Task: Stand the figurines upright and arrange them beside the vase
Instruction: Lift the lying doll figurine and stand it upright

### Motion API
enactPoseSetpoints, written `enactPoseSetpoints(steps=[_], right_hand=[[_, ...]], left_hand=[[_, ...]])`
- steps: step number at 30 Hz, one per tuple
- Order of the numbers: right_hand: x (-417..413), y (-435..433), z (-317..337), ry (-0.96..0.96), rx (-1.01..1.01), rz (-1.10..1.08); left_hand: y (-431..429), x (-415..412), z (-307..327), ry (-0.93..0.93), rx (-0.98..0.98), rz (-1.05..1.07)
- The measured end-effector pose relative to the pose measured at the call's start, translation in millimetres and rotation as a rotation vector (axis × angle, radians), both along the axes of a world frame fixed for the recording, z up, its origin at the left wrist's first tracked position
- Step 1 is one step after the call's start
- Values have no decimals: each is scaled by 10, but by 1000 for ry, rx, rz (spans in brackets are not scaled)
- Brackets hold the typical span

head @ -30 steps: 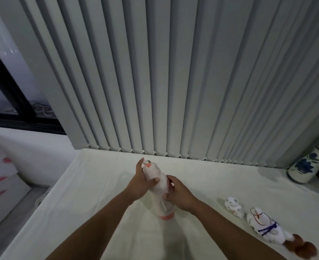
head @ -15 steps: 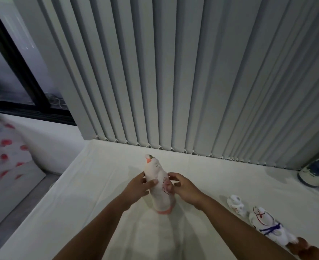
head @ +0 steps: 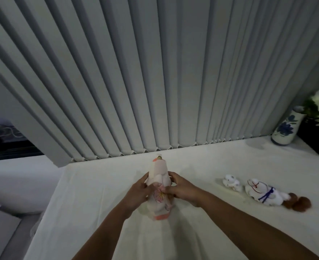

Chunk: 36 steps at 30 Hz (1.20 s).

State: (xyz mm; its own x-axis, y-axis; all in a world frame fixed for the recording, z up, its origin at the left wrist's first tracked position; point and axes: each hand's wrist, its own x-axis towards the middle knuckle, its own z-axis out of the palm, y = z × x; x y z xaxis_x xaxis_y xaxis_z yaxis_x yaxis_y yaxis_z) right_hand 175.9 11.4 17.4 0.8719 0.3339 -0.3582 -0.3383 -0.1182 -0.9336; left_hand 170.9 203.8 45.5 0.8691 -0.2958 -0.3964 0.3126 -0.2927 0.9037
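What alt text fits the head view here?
Both hands, left hand and right hand, hold a tall pink-white figurine upright on a white table. Two smaller figurines lie toppled right; a blue-flowered vase stands far right.

No legible text, label, brand, number or sign is found.

Only painted decoration is seen, none of it lettering: a pink flower outline on the tall figurine (head: 158, 192), a blue flower pattern on the vase (head: 285, 128), and red and blue lines on the lying figurine (head: 262, 192). Small dark marks on the small figurine (head: 231, 182) are too blurred to be read.
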Motion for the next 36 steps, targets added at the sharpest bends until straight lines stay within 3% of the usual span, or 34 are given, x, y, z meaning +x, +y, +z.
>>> enactPoseSetpoints(steps=[14, 21, 30, 36], right_hand=[[106, -756, 158, -142, -186, -411], [88, -1039, 128, -191, -269, -535], [-3, -1114, -82, -235, -293, -561], [18, -1381, -44, -216, -406, -387]], left_hand=[[-965, 939, -146, -27, -79, -351], [-1375, 1113, -345, -95, -119, -387], [-1343, 882, -249, -124, -151, -395], [-1417, 691, -238, -169, -114, -338]])
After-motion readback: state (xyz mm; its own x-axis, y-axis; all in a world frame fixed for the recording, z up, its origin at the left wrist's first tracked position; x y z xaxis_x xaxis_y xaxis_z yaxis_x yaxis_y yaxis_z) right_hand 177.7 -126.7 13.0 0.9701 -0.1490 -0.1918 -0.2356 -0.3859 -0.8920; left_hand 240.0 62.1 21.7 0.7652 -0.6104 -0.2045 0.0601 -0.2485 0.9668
